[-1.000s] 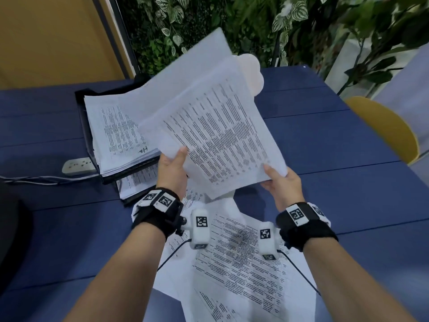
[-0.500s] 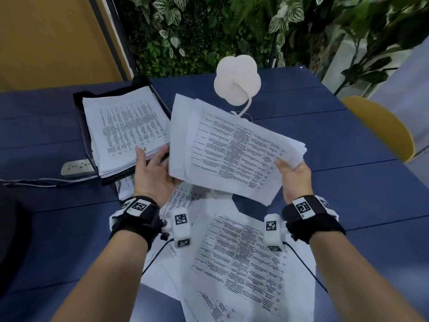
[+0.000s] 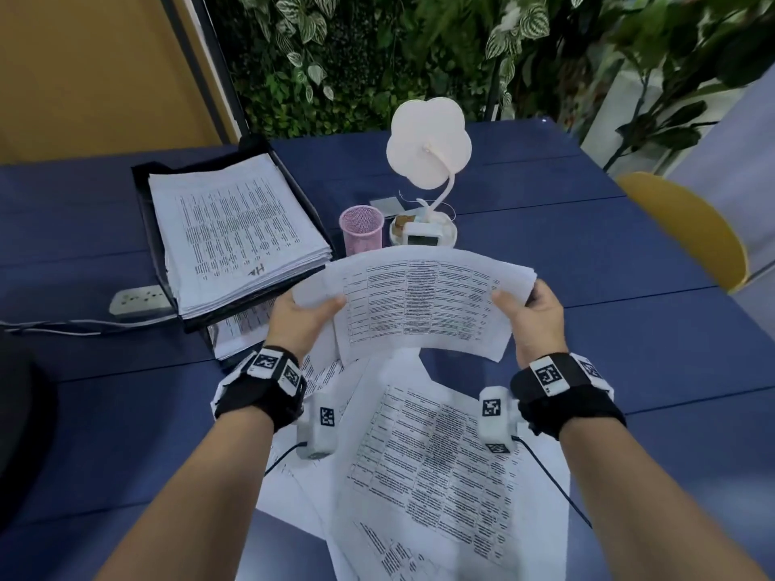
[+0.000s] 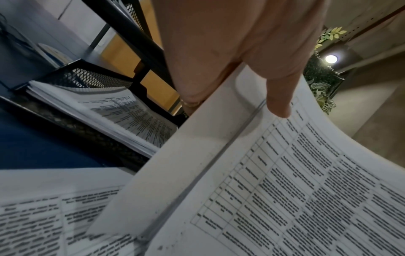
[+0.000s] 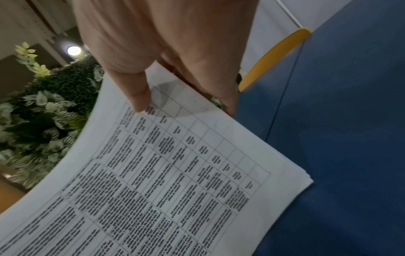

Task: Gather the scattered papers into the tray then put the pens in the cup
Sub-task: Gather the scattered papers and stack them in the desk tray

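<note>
A bundle of printed papers (image 3: 423, 306) hangs above the blue table, bowed upward. My left hand (image 3: 310, 312) pinches its left edge, thumb on top; my right hand (image 3: 524, 306) pinches its right edge. The wrist views show each thumb on the top sheet (image 4: 274, 173) (image 5: 166, 173) with fingers underneath. A black mesh tray (image 3: 144, 211) at the left holds a thick paper stack (image 3: 235, 232). More loose sheets (image 3: 427, 454) lie on the table under my wrists. The pink mesh cup (image 3: 361, 228) stands beyond the bundle. No pens are in view.
A white flower-shaped desk lamp (image 3: 427, 144) stands next to the cup. A white power strip (image 3: 138, 299) with a cable lies left of the tray. A yellow chair (image 3: 692, 228) sits at the table's right side. Plants line the far edge.
The bundle has come down from a raised tilt to lying nearly flat, lower and nearer me. My left hand let go briefly, then took the left edge again.
</note>
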Tool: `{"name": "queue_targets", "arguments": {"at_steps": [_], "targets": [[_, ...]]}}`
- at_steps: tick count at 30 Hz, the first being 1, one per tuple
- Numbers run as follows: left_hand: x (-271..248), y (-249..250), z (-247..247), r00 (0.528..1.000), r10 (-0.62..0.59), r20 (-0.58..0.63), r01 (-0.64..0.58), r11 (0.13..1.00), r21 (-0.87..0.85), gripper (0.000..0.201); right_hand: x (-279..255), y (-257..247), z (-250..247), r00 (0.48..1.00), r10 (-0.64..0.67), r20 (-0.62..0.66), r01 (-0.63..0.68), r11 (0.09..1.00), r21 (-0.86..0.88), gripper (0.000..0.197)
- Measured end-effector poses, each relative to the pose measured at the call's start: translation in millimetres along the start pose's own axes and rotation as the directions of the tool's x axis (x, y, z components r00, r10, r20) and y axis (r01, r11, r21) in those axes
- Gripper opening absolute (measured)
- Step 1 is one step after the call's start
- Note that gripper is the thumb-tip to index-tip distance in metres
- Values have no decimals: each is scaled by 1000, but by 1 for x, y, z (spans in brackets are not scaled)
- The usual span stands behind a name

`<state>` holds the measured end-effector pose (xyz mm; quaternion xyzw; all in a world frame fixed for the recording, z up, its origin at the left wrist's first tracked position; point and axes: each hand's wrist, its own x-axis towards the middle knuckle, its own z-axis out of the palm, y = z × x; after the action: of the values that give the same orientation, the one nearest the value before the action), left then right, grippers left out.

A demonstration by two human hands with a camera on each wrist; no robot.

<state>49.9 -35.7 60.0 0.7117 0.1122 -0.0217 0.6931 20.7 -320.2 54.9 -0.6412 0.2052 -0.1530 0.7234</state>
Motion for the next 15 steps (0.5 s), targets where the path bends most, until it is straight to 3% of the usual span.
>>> {"name": "queue_targets", "arguments": {"at_steps": [3, 5, 7, 8, 10, 11, 13, 15], "targets": [[4, -4, -1, 998, 7, -58, -4, 998, 63, 54, 1, -6, 2, 997, -71, -24, 69, 994, -82, 28], [4, -2, -1, 997, 30, -76, -22, 994, 111, 72, 0, -15, 4, 989, -146, -27, 135, 959, -250, 30], [6, -2, -4, 997, 5, -83, 6, 992, 129, 101, -1, -26, 6, 976, -215, -9, 181, 839, -513, 32], [7, -2, -4, 996, 3, -86, 8, 991, 132, 106, -2, -32, 8, 965, -261, 11, 200, 712, -673, 33], [8, -1, -5, 997, 11, -72, -3, 993, 120, 94, -4, -42, 13, 943, -315, 103, 221, 366, -904, 33], [7, 3, -4, 999, 8, -41, -4, 994, 107, 75, -4, -45, 16, 938, -308, 159, 236, 229, -944, 32], [0, 16, -1, 998, 53, 33, -57, 989, 138, 22, -6, -50, 23, 930, -251, 268, 293, 66, -954, 29], [-4, 25, 2, 989, 100, 107, -116, 980, 158, 9, -9, -52, 28, 916, -196, 351, 358, -3, -934, 26]]}}
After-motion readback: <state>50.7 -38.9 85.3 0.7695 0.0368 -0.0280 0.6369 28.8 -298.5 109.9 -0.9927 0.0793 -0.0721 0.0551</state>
